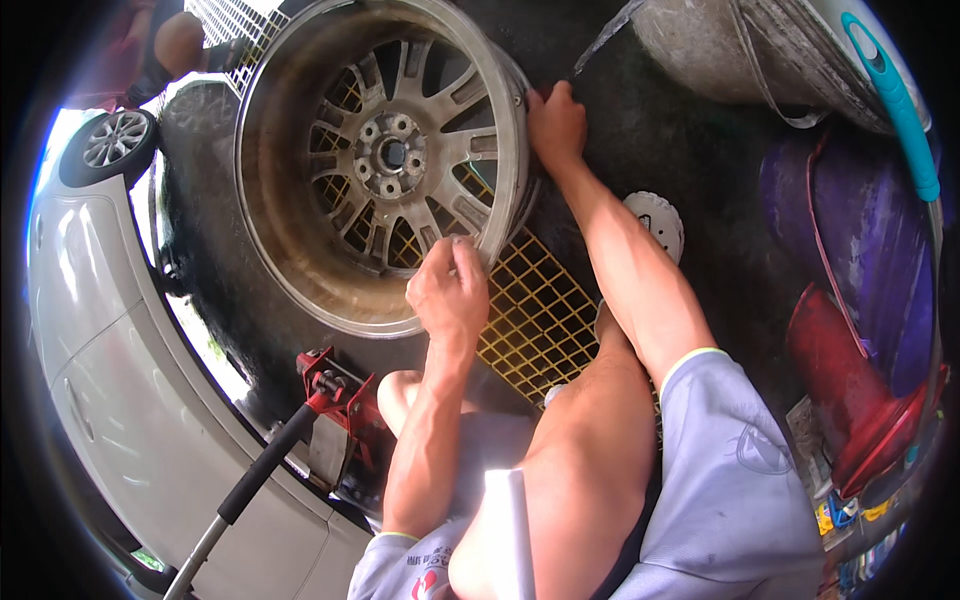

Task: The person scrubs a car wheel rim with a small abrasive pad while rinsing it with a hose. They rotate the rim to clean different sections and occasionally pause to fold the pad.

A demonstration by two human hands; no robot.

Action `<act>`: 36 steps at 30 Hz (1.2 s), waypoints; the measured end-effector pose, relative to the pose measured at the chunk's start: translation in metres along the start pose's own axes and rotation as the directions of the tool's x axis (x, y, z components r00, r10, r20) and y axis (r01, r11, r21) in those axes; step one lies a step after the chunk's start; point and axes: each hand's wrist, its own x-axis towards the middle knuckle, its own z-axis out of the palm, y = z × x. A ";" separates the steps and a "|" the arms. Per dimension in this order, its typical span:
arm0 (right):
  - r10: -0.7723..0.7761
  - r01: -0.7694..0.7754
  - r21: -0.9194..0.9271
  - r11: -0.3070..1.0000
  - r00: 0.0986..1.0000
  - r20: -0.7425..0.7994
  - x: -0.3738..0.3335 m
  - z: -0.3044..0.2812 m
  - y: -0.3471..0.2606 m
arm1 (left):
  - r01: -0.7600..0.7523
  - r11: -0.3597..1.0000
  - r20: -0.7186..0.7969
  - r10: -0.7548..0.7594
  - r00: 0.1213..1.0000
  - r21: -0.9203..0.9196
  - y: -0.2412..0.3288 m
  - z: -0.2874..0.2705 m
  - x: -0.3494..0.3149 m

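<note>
1. In the head view, the wheel rim is at the far middle, its hollow side facing the person and yellow grating showing through and beside it.
2. The left hand is curled at the rim's near right lip, thumb and fingers drawn together; I cannot tell whether it grips the lip or something small.
3. The right hand is bent into a loose fist against the rim's outer right side; its fingertips are hidden, so I cannot tell whether it grasps anything.
4. What supports the rim is out of sight. If it is only balanced, an uneven push could roll or tip it, perhaps toward the legs.
5. The lip could scrape or pinch the left fingers if the rim turns beneath them.
6. Near left, the red jack and its black-gripped handle limit the left elbow; a careless swing could knock them.
7. Beyond the handle, the white car bounds the left side.
8. Dark floor shows between the right hand and the grey tub, the roomier side, with a pale disc just beside the right forearm.
</note>
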 end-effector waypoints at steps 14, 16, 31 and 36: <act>0.013 -0.007 -0.133 0.991 0.999 0.049 0.004 -0.009 -0.015 | -0.070 0.996 -0.045 0.072 0.996 0.046 -0.013 0.005 -0.002; 0.037 -0.022 -0.143 0.990 0.994 0.105 -0.020 -0.009 -0.004 | -0.071 0.996 -0.052 0.073 0.996 0.051 -0.021 0.007 0.000; -0.158 0.162 0.150 0.975 0.987 -0.040 0.048 -0.012 -0.007 | -0.098 0.994 -0.126 0.091 0.988 -0.050 -0.020 0.009 -0.003; 0.155 -0.600 0.669 0.438 0.784 0.601 -0.041 -0.085 0.020 | -0.524 0.844 -0.322 0.531 0.784 0.115 -0.018 -0.006 -0.014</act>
